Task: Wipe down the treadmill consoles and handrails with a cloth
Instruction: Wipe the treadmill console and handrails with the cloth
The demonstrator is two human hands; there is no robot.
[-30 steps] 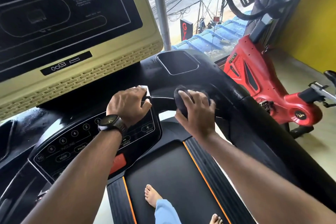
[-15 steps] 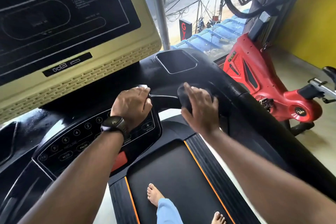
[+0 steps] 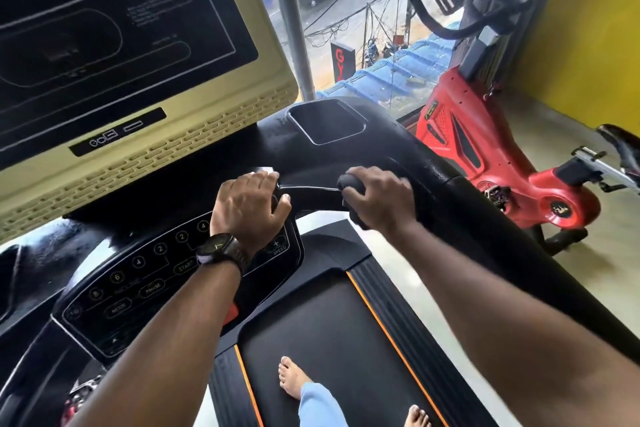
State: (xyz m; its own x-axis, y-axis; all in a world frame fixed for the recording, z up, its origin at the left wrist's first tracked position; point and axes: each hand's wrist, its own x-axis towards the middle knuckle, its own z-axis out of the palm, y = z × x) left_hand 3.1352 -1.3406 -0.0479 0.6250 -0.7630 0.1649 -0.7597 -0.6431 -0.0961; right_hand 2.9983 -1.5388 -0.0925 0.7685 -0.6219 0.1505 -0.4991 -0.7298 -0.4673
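Head view: at frame centre, the left hand curls round the glossy black tubular handrail. The right hand grips a dark, rounded cloth against the same bar. The smooth keypad panel, lower left, reads START, PAUSE, MODE, SPEED.

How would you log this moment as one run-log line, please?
phase: handlebar wipe | left hand: grips handlebar | right hand: holds dark cloth against handlebar
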